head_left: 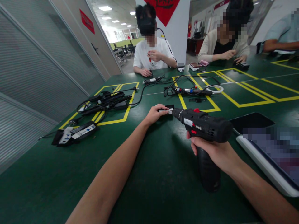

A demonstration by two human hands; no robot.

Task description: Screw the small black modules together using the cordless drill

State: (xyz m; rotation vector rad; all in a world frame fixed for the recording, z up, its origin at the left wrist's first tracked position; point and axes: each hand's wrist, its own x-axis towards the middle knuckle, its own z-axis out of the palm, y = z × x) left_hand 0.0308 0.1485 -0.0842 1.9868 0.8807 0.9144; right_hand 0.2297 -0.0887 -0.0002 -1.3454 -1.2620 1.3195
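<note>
My right hand (210, 149) is wrapped round the grip of a black cordless drill (201, 123) with red buttons. The drill lies level, and its bit points left at a small black piece with a white label (170, 109). Whether the bit touches that piece I cannot tell. My left hand (157, 113) is closed on the labelled piece, holding it low over the green table (149, 174). Part of the piece is hidden behind my fingers and the drill's chuck.
At left lie a tangle of black cables and adapters (109, 101) and labelled black parts (74, 133). Beyond my hands are a cabled tool (187, 91) and another cable (151, 81). A tablet-like device (271, 165) lies at right. Co-workers (151, 49) sit across the table.
</note>
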